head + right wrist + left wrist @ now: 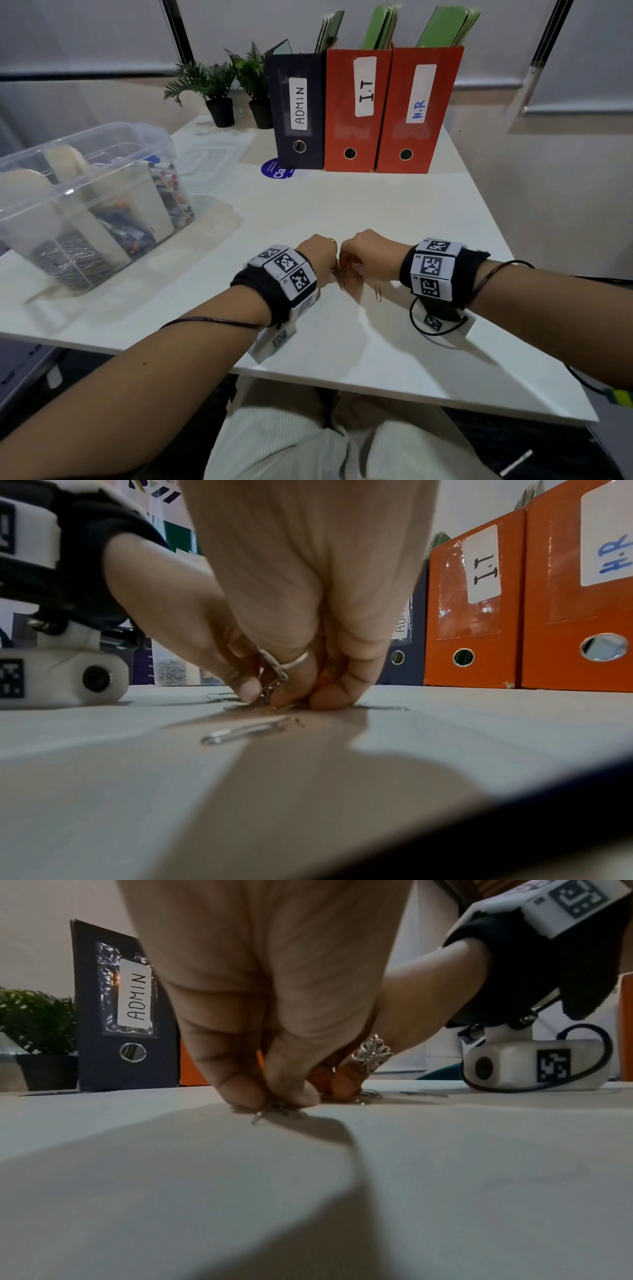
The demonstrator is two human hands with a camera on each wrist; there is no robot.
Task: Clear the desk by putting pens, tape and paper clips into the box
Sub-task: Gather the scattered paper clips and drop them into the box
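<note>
Both hands meet fingertip to fingertip at the middle of the white desk (394,212). My left hand (318,257) (274,1099) curls its fingers down and pinches a small heap of paper clips (277,1111) against the desk top. My right hand (363,255) (294,696), with rings on it, pinches clips of the same heap (346,279) from the other side. One loose paper clip (377,293) (246,731) lies just in front of the right hand, and another clip (380,708) lies beside it. The clear plastic box (20,219) stands at the left, holding pens and paper clips in compartments.
Three file boxes marked ADMIN (298,109), I.T (358,109) and H.R (419,109) stand at the back, with two small potted plants (219,92) to their left. A clear lid (212,154) lies flat behind the box. The desk's near edge (411,390) runs close below my wrists.
</note>
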